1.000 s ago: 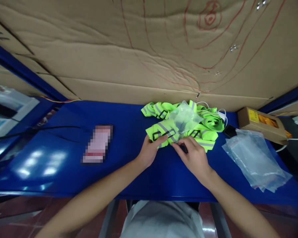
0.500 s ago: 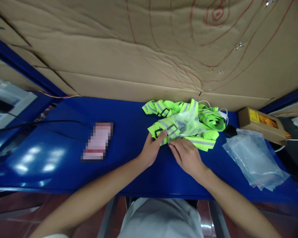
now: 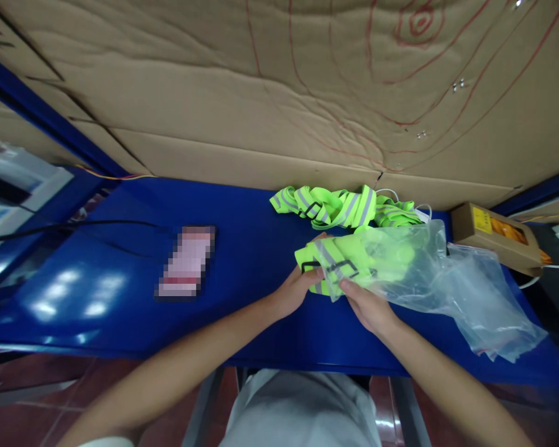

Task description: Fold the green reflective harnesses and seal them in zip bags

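A folded neon-green reflective strap bundle (image 3: 310, 256) with grey stripes and a black buckle lies mostly inside a clear plastic bag (image 3: 428, 248). My left hand (image 3: 294, 290) grips its left end, which sticks out of the bag's mouth; some fingers are hidden behind it. With thumb on top, my right hand (image 3: 370, 307) pinches the bag's near edge close to the mouth. The bag extends to the right, its far end over other bags. Behind the hands, more green reflective straps (image 3: 335, 208) lie in a loose heap against the cardboard.
Flat clear bags (image 3: 494, 316) are stacked at the right of the blue table (image 3: 246, 248). Behind them stands a brown box (image 3: 489, 233) with a window. A phone (image 3: 186, 261) lies at left near black cables (image 3: 97, 222). A cardboard panel (image 3: 190, 93) closes off the back.
The bag has been drawn over the strap bundle and now stretches out to the right. Bundle and both hands have shifted slightly right and nearer, away from the heap.
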### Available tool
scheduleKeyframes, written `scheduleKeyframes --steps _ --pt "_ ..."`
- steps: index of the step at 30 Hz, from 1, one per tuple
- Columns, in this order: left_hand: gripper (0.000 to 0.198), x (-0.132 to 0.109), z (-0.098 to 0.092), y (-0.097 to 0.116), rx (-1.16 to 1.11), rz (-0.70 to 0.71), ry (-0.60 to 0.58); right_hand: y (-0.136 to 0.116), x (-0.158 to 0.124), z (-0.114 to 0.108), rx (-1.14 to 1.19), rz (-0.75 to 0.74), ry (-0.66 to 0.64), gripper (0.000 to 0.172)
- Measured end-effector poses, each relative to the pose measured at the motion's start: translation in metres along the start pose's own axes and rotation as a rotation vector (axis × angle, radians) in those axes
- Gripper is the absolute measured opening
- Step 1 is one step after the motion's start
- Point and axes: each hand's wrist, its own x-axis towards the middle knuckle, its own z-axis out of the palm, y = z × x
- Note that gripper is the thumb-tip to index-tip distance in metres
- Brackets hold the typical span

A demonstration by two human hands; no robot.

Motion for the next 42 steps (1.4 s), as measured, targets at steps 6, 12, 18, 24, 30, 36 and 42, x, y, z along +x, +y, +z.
scheduleKeyframes --steps 6,12,18,24,30,36,42 --pt "0.084 -0.003 -0.004 0.003 0.015 0.020 -0.167 -0.003 -0.001 -0.013 -0.134 0.018 -0.066 0.064" --pt "0.056 0.002 0.002 0.016 0.230 0.116 0.019 -0.019 0.008 -0.018 -0.201 -0.046 0.105 0.061" --pt "0.033 0.007 0.005 0.024 0.090 0.024 0.061 -0.018 0.016 -0.016 -0.178 -0.052 0.171 0.063" --pt "0.039 0.009 0.000 0.023 -0.024 -0.112 0.013 -0.020 0.018 -0.022 -0.105 -0.021 0.114 0.065" --pt "0.034 0.011 -0.006 0.018 -0.127 -0.212 -0.035 -0.030 0.013 -0.022 -0.294 -0.061 -0.114 0.059" --pt "0.029 0.010 -0.006 0.014 -0.100 -0.217 0.011 -0.026 0.017 -0.020 -0.307 -0.093 -0.206 0.058" --pt "0.027 0.007 -0.004 0.012 -0.164 -0.203 0.043 -0.016 0.015 -0.016 -0.422 -0.217 -0.234 0.056"
